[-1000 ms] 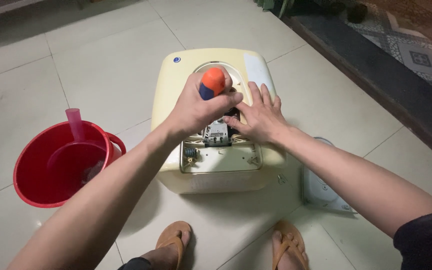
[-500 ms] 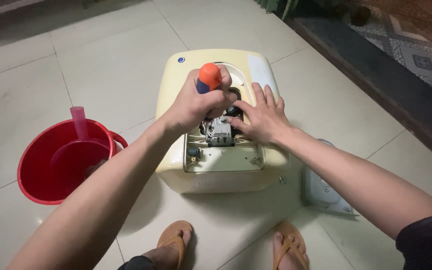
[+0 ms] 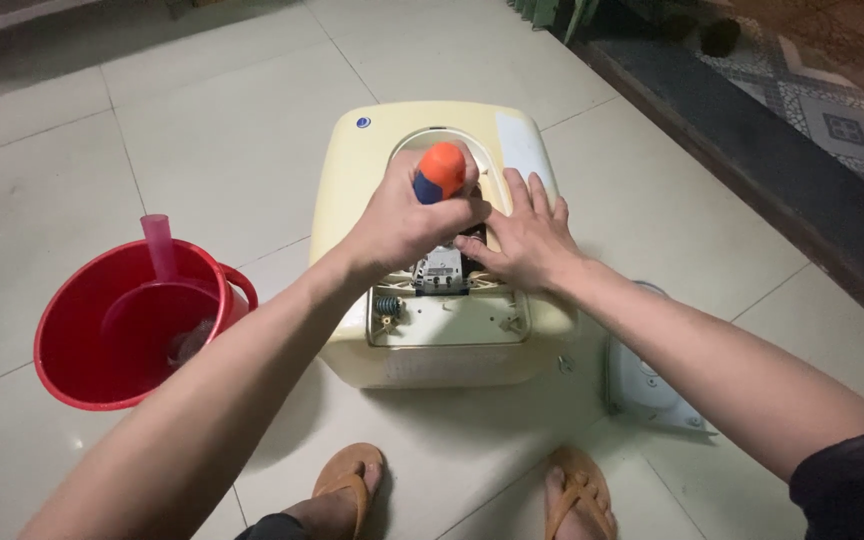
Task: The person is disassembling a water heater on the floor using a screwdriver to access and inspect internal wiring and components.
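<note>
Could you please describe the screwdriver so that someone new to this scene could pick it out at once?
Find the cream appliance on the tiled floor. Above its open panel, the left hand holds a screwdriver upright. Its orange-and-blue handle is unlike anything nearby.

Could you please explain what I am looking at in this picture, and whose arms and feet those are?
The picture comes from a camera worn on a person's head, looking down, so the arms and the sandalled feet are that person's own. On the tiled floor lies a cream appliance with its front cover off, showing wiring inside. The left hand grips a screwdriver with an orange and blue handle, pointed down into the opening. The right hand rests flat on the appliance beside it, holding nothing. To the left stands a red bucket with a pink scoop in it. At the right lies a pale cover.
</note>
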